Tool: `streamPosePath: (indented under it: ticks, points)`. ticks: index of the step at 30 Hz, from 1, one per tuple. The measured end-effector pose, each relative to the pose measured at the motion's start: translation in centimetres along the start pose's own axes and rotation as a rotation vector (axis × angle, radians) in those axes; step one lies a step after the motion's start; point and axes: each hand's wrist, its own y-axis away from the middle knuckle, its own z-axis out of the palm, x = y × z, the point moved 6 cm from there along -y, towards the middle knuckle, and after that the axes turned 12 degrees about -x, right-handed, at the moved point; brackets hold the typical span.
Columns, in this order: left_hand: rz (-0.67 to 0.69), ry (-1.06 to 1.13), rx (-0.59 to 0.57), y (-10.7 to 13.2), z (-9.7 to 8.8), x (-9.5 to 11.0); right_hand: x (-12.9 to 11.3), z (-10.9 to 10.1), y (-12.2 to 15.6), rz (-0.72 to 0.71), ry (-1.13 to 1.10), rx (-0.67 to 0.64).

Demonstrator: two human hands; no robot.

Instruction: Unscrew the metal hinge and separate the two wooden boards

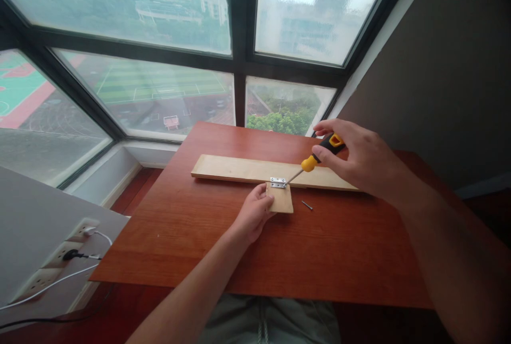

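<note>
A long pale wooden plank lies across the red-brown table. A small wooden block butts against its near edge, and a small metal hinge bridges the two. My left hand is closed on the block's left side, holding it down. My right hand grips a yellow-and-black screwdriver, whose tip rests on the hinge. A loose screw lies on the table just right of the block.
Large windows with dark frames stand behind the table. A grey wall is to the right. At the lower left, a white power strip with plugged-in cables sits on a grey ledge.
</note>
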Motion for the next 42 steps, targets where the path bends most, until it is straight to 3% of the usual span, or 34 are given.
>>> streamPosePath:
  ticks: [3, 7, 9, 15, 17, 23, 25, 30, 32, 39, 42]
  points:
    - [-0.006, -0.004, 0.001, 0.0, 0.0, 0.0, 0.0, 0.0, -0.1, 0.029, 0.006, -0.001]
    - [-0.003, -0.007, -0.001, 0.0, -0.1, 0.0, -0.8, -0.1, 0.1, -0.095, -0.014, -0.053]
    - [0.001, -0.003, -0.003, 0.0, -0.1, 0.0, -0.9, -0.2, 0.2, -0.092, 0.033, -0.056]
    - [0.006, 0.004, -0.003, -0.1, -0.2, -0.1, 0.1, -0.4, 0.2, 0.239, 0.37, -0.018]
    - [-0.001, -0.003, -0.001, -0.1, -0.2, -0.1, 0.5, -0.5, 0.1, 0.285, 0.403, -0.038]
    - [0.007, -0.001, -0.001, -0.1, 0.0, 0.0, 0.6, -0.4, -0.2, 0.09, 0.067, -0.148]
    - [0.006, 0.002, -0.001, -0.1, 0.0, 0.0, 0.5, -0.4, -0.2, 0.082, 0.052, -0.155]
    - [0.014, 0.003, -0.005, -0.1, -0.2, -0.1, 1.2, -0.7, 0.0, 0.35, 0.352, -0.087]
    - [0.013, -0.002, -0.006, -0.1, -0.2, -0.1, 1.3, -0.7, 0.0, 0.384, 0.383, -0.098]
    - [0.01, -0.01, -0.008, -0.1, -0.2, -0.1, 1.1, -0.4, 0.0, 0.137, 0.026, -0.166]
    - [0.013, -0.007, -0.004, -0.1, -0.3, -0.1, 1.4, -0.6, 0.2, 0.183, 0.138, -0.088]
